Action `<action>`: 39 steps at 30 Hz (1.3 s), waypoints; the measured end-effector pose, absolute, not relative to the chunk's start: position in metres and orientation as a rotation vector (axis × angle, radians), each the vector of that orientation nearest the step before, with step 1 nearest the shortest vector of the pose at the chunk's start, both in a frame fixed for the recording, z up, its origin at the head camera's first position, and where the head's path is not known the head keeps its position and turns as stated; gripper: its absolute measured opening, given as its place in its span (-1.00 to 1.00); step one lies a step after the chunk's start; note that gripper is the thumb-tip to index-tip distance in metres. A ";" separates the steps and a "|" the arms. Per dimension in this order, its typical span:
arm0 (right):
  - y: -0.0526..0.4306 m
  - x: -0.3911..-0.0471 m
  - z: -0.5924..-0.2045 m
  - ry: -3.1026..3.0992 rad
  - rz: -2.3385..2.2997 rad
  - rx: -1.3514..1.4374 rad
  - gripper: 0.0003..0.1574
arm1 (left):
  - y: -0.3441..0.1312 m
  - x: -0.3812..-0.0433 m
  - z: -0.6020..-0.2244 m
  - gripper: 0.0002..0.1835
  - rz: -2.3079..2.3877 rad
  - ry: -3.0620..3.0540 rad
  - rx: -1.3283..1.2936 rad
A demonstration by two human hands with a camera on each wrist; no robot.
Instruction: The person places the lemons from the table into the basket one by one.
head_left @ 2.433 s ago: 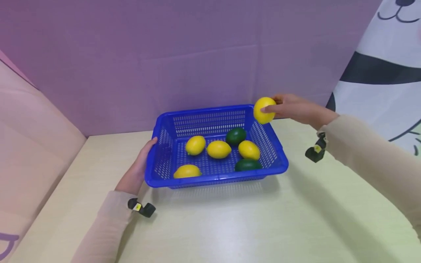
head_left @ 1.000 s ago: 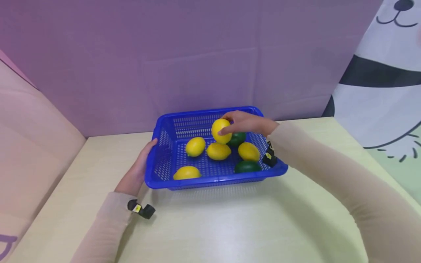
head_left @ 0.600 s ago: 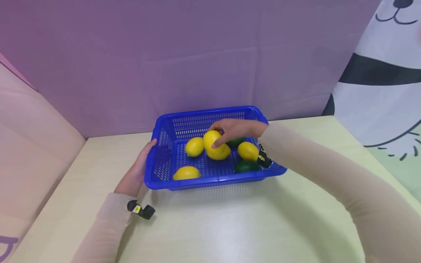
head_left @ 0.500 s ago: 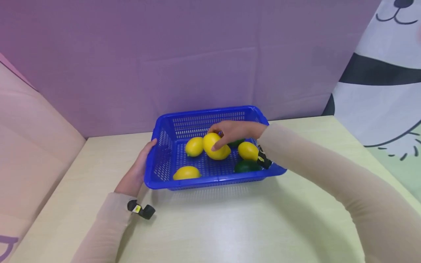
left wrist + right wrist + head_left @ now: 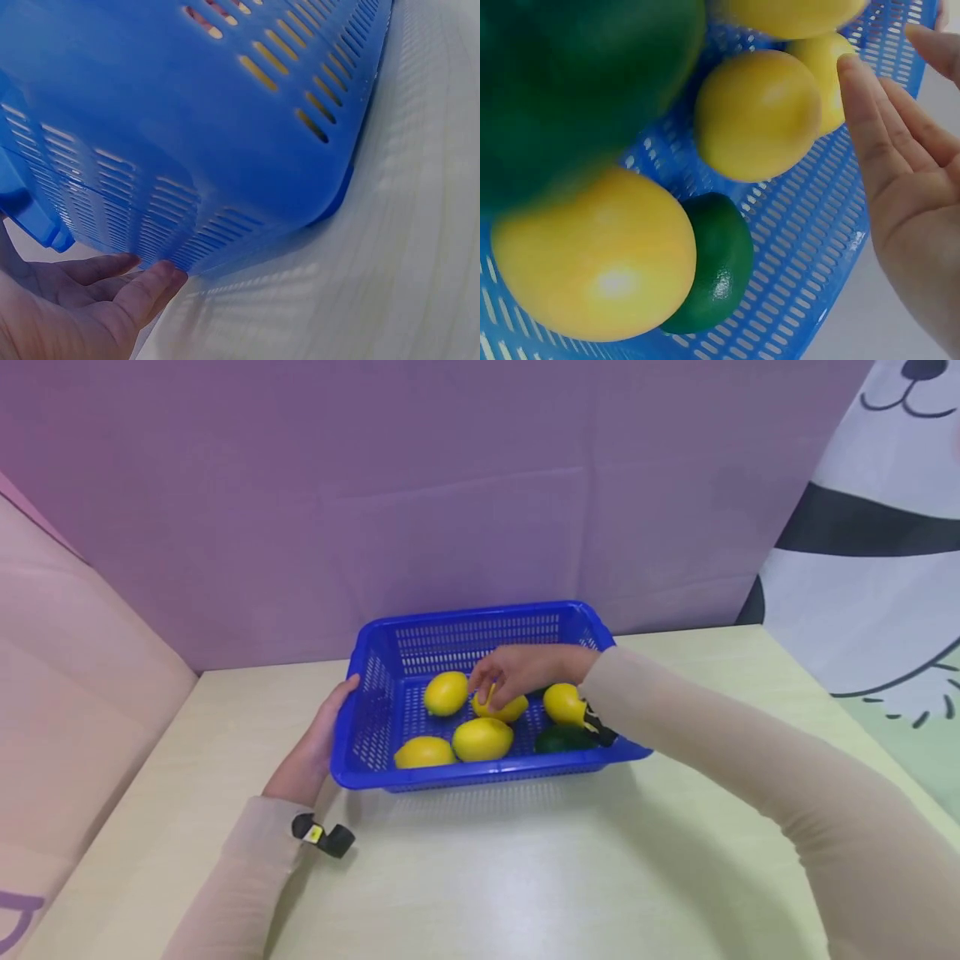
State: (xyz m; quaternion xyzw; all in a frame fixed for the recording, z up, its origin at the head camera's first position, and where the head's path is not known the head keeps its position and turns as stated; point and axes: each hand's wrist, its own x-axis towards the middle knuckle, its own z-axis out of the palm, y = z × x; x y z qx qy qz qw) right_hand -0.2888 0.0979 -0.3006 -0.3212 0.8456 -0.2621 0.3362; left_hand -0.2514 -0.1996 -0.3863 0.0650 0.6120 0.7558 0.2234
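Note:
My left hand [image 5: 311, 743] holds the left rim of a blue perforated plastic basket [image 5: 495, 767], thumb over the edge; in the left wrist view its fingers [image 5: 150, 289] touch the outer wall. Inside the basket, a lemon [image 5: 483, 740] lies near the front, beside another lemon [image 5: 424, 752]. Over the middle lemon [image 5: 513, 708] hovers my right hand [image 5: 525, 668], its fingers loosely bent and parted, holding nothing. More lemons lie at back left [image 5: 447, 693] and right. A dark green fruit [image 5: 561, 739] sits front right; a second is mostly hidden behind my right hand.
The basket stands on a pale wooden table [image 5: 465, 877], close to a purple cloth backdrop [image 5: 450, 510]. A pink panel [image 5: 90, 635] borders the left side. At the right hangs a cloth with a cartoon animal print [image 5: 862, 602]. Each wrist wears a small black camera [image 5: 322, 837].
My right hand brought a lemon leftward over the basket, lowered it and let go; that lemon now lies near the basket's front. My left hand stays on the rim.

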 end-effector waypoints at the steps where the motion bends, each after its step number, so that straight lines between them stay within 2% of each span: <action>1: 0.098 -0.289 -0.302 2.178 -0.701 -0.832 -0.44 | -0.200 -0.252 -0.386 -0.22 2.090 1.687 0.181; 17: 0.098 -0.288 -0.308 2.107 -0.590 -0.785 -0.52 | -0.198 -0.254 -0.382 -0.21 2.058 1.755 0.161; 39: 0.111 -0.289 -0.295 2.142 -0.622 -0.796 -0.50 | -0.201 -0.252 -0.387 -0.22 2.065 1.734 0.176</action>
